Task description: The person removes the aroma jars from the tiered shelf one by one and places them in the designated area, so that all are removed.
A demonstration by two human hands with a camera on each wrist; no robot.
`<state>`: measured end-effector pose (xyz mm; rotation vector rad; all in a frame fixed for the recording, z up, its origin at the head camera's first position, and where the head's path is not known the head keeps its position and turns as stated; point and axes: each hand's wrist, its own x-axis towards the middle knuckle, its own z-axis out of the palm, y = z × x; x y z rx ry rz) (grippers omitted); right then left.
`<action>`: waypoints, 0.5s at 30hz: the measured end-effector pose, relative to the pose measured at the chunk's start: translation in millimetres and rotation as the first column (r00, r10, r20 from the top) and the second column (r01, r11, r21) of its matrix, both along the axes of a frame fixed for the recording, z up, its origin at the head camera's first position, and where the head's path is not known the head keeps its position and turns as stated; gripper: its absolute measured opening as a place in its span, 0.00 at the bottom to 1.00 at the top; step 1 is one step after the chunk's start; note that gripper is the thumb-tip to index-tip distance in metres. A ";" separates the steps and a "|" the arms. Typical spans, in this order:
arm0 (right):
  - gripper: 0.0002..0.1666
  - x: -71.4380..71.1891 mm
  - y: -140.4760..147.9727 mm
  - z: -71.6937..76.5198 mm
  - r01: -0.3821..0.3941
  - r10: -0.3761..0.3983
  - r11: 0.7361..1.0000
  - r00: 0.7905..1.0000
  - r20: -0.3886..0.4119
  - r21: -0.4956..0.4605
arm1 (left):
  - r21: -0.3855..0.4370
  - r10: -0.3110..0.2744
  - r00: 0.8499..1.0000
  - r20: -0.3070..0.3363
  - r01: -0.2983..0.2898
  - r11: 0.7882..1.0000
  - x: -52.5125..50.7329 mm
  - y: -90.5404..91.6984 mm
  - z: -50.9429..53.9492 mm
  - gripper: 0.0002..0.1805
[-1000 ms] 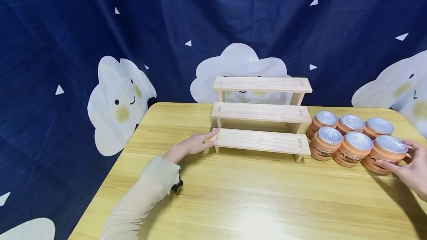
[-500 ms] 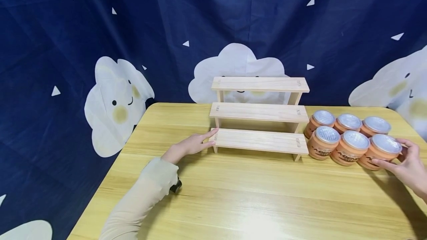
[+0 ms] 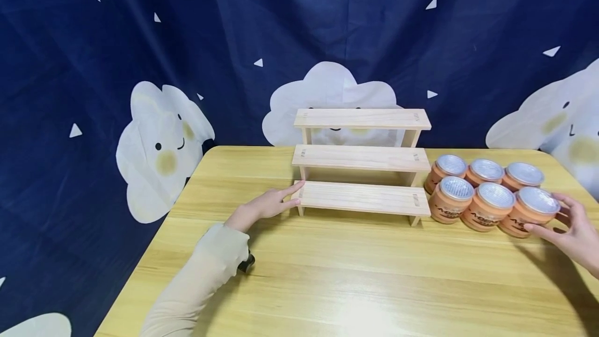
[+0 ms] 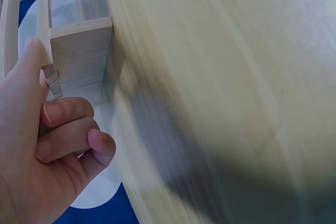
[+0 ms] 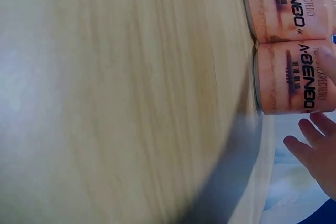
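In the head view, a three-step pale wooden display stand (image 3: pixel 360 157) stands on the table. My left hand (image 3: pixel 259 209) pinches the left end of its lowest step between thumb and index finger; in the left wrist view its other fingers (image 4: pixel 68 137) curl below the board. To the stand's right, several orange jars with clear ribbed lids sit in two rows. My right hand (image 3: pixel 573 233) is around the front right jar (image 3: pixel 519 217), thumb across its front and index finger behind the lid. In the right wrist view, other fingers (image 5: pixel 299 150) stay spread just off the jar.
A dark blue curtain (image 3: pixel 224 9) with white clouds hangs behind the table (image 3: pixel 299 285). The back row of jars (image 3: pixel 485 169) stands close behind the front row. A small black object (image 3: pixel 246 262) shows beneath the left cuff.
The front right jar has shifted slightly back and in against its neighbour. My right thumb has slid a little to the right on it. The left hand keeps its place on the stand.
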<state>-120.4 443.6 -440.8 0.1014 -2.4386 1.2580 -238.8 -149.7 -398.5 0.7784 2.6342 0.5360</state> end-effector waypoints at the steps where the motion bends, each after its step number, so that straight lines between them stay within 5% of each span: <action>1: 0.49 -0.9 5.8 -4.8 -0.003 0.002 1.000 1.000 -0.019 -0.020 | 0.007 0.001 1.000 0.000 -0.001 1.000 0.1 0.1 0.1 0.32; 6: 0.44 -10.9 33.2 -22.7 -0.019 -0.007 0.980 0.992 -0.128 -0.200 | 0.033 0.011 1.000 0.020 -0.012 0.999 0.3 0.3 -0.2 0.33; 9: 0.41 -21.2 46.2 -27.9 -0.022 -0.017 0.975 0.984 -0.176 -0.221 | 0.047 0.020 0.999 0.032 -0.022 0.999 0.6 -0.5 -1.4 0.32; 12: 0.39 -28.8 50.3 -27.6 0.069 -0.083 0.992 0.988 -0.132 -0.103 | 0.049 0.027 0.999 0.031 -0.028 0.998 1.7 -1.6 -1.7 0.32; 15: 0.37 -27.2 29.3 -6.5 0.162 -0.155 0.983 0.984 -0.087 0.086 | 0.037 0.033 0.999 0.010 -0.033 0.999 3.4 -3.7 -0.7 0.32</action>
